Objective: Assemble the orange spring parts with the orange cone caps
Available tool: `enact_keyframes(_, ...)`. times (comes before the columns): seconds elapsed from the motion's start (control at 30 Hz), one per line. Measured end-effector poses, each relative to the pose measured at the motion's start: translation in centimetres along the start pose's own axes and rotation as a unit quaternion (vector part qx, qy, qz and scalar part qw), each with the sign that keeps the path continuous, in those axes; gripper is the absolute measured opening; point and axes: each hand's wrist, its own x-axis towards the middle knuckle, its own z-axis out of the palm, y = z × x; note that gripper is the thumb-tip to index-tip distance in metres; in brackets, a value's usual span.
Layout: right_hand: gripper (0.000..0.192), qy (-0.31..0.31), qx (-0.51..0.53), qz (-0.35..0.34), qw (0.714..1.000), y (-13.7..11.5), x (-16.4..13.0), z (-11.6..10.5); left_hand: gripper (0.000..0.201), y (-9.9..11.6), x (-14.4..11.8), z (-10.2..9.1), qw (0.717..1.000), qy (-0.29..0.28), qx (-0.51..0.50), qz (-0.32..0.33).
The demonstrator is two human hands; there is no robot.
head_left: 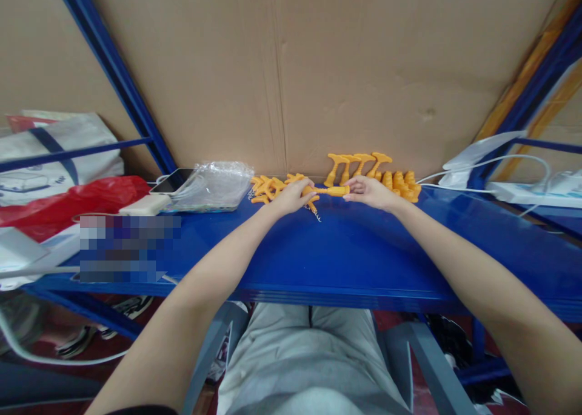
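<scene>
In front of me, my left hand (293, 197) is closed around the handle end of a yellow corkscrew. A yellow sleeve (335, 191) lies level between my hands, in line with the corkscrew. The fingertips of my right hand (371, 192) pinch the sleeve's right end. Beside and partly under my left hand is a pile of yellow T-handled corkscrews (268, 188), with bare metal spirals (317, 217) poking out. Behind my right hand, several sleeved corkscrews (359, 163) stand against the cardboard. A cluster of loose yellow sleeves (404, 186) stands to their right.
The blue shelf (345, 251) runs across, with cardboard (318, 69) behind it. At left lie plastic bags (218, 185), a phone (173, 182), a white power bank (144, 205) and a red bag (91, 200). White cables (482, 160) and a blue post (522, 94) are at right.
</scene>
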Motion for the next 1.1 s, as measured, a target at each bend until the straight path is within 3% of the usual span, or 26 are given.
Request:
enact_keyframes(0.1, 0.033, -0.009, 0.032, 0.038, 0.999, -0.8, -0.4, 0.2, 0.014, -0.1, 0.0, 0.1, 1.000, 0.006, -0.001, 0.005)
enact_keyframes(0.27, 0.046, 0.004, 0.043, 0.095, 0.995, -1.4, -0.6, 0.9, 0.015, 0.1, -0.1, 0.1, 1.000, 0.001, -0.005, -0.005)
enact_keyframes(0.4, 0.042, 0.001, 0.026, 0.114, 0.993, -1.7, -0.7, 0.9, 0.017, 0.2, -0.2, 0.0, 1.000, -0.002, -0.008, -0.023)
enact_keyframes(0.5, 0.026, -0.041, 0.026, 0.117, 0.992, -1.8, -0.9, 0.3, 0.016, 0.3, -0.2, 0.0, 1.000, 0.004, -0.012, -0.024)
enact_keyframes(0.57, 0.035, -0.063, 0.028, 0.108, 0.992, -1.8, -1.0, 0.0, 0.016, 0.3, -0.2, 0.0, 0.999, 0.011, -0.011, -0.031)
enact_keyframes(0.63, 0.040, -0.061, 0.029, 0.096, 0.993, -1.7, -1.1, -0.1, 0.016, 0.5, -0.1, 0.1, 0.999, 0.016, -0.009, -0.044)
enact_keyframes(0.77, 0.024, -0.048, 0.050, 0.093, 0.993, -1.9, -1.1, 0.3, 0.017, 0.6, -0.1, 0.1, 0.998, 0.031, -0.012, -0.054)
enact_keyframes(1.0, 0.046, -0.025, 0.040, 0.125, 0.991, -2.3, -0.9, 1.3, 0.021, 0.4, -0.2, 0.1, 0.998, 0.042, -0.026, -0.046)
enact_keyframes(1.1, 0.039, -0.042, 0.020, 0.106, 0.993, -2.3, -1.0, 0.9, 0.020, 0.5, -0.2, 0.0, 0.997, 0.039, -0.025, -0.058)
